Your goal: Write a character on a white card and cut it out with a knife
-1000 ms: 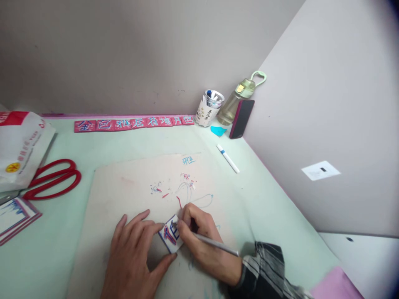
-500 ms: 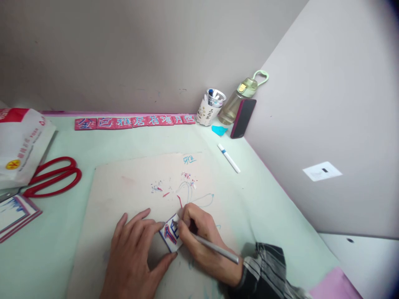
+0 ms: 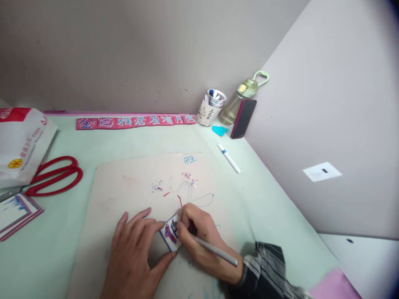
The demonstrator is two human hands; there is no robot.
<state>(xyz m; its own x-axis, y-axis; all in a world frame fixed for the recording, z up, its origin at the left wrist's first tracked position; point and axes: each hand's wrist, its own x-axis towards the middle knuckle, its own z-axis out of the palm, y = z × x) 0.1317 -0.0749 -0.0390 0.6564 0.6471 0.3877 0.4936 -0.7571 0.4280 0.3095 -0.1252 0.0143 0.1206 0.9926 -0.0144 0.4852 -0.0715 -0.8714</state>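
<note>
A small white square tile (image 3: 171, 237) lies tilted on a large beige board (image 3: 121, 191). It has blue edges and a character in blue and red strokes. My left hand (image 3: 134, 249) grips this tile by its edges between thumb and index finger, the other fingers spread over the board. My right hand (image 3: 205, 241) is closed round a slim silver craft knife (image 3: 218, 251), held like a pen. Its tip is at the tile's right part, mostly hidden by my fingers. Red and blue crumbs (image 3: 158, 187) and a thin red shaving (image 3: 180, 200) lie above the tile.
Red-handled scissors (image 3: 57, 176), layered cards (image 3: 18, 216) and a white bag (image 3: 28, 145) sit left. Red character tiles (image 3: 134, 122) line the wall. Back right are a pen jar (image 3: 210, 109), a bottle (image 3: 232, 106), a phone (image 3: 243, 118), a blue scrap (image 3: 220, 131) and a white marker (image 3: 229, 158).
The silver handle's rear end has shifted very slightly left and down. Both hands keep their places, and the tile remains between my left fingers. The view has moved a touch.
</note>
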